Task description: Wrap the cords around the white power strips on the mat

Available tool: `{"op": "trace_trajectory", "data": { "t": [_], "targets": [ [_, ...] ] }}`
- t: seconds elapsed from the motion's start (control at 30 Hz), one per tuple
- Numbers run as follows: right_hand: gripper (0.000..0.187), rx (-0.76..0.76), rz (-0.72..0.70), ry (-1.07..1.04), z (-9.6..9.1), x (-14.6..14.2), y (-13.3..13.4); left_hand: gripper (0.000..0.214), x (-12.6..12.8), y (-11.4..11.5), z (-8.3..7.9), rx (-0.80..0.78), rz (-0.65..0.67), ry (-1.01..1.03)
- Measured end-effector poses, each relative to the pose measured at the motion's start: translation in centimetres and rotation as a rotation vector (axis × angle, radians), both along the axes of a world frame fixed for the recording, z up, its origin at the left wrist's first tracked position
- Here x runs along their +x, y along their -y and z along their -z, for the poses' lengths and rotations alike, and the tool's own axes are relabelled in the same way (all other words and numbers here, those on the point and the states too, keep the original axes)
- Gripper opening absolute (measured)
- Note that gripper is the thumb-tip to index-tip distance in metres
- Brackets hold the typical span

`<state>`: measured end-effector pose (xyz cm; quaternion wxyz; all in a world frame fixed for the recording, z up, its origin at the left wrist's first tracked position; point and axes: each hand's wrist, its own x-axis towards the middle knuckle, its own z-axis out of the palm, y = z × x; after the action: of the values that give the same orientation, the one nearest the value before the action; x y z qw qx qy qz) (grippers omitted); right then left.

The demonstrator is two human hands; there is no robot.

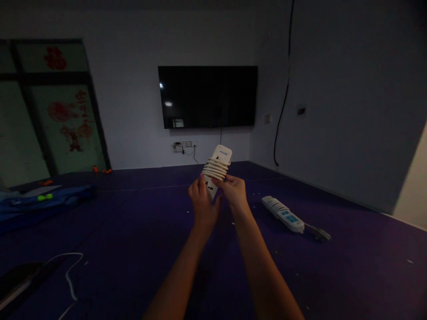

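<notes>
Both my hands hold a white power strip (221, 154) up in front of me, tilted with its top leaning right. Its white cord (215, 169) is wound in several turns around the middle of the strip. My left hand (203, 202) grips the lower left side, thumb across the lower end. My right hand (235, 191) pinches the right side, its fingers at the lowest turns of the cord. To the right on the floor lies a second power strip (290, 220) with blue socket faces, its cord wrapped around the far end and its plug (320, 234) stretched out to the right.
Purple mats (133, 231) cover the floor, with small white scraps scattered about. Blue cloth (63, 198) lies at the left. A white cable (68, 273) curls beside a dark flat object (20, 280) at lower left. A television (208, 95) hangs on the far wall.
</notes>
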<state>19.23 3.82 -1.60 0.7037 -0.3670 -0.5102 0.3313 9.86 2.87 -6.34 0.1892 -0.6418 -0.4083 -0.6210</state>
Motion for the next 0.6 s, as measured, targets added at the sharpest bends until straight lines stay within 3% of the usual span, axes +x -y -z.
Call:
{"op": "trace_trajectory", "data": {
  "t": [0.13,0.37,0.43,0.6],
  "targets": [
    [0.042,-0.152,0.057,0.129,0.5,4.4,-0.7,0.069,0.8,0.0,0.3,-0.122,0.165,-0.026],
    [0.021,-0.526,0.035,0.62,2.8,13.1,-4.1,0.044,-1.7,-0.5,-0.9,-0.271,0.151,0.084],
    [0.029,-0.656,0.023,0.859,3.8,15.2,-5.2,0.044,-2.7,-0.7,-1.4,-0.294,0.145,0.129],
    [0.035,-0.806,0.083,1.005,7.0,18.1,-6.6,0.053,-4.7,-1.1,-2.4,-0.384,0.161,0.264]
  ]
}}
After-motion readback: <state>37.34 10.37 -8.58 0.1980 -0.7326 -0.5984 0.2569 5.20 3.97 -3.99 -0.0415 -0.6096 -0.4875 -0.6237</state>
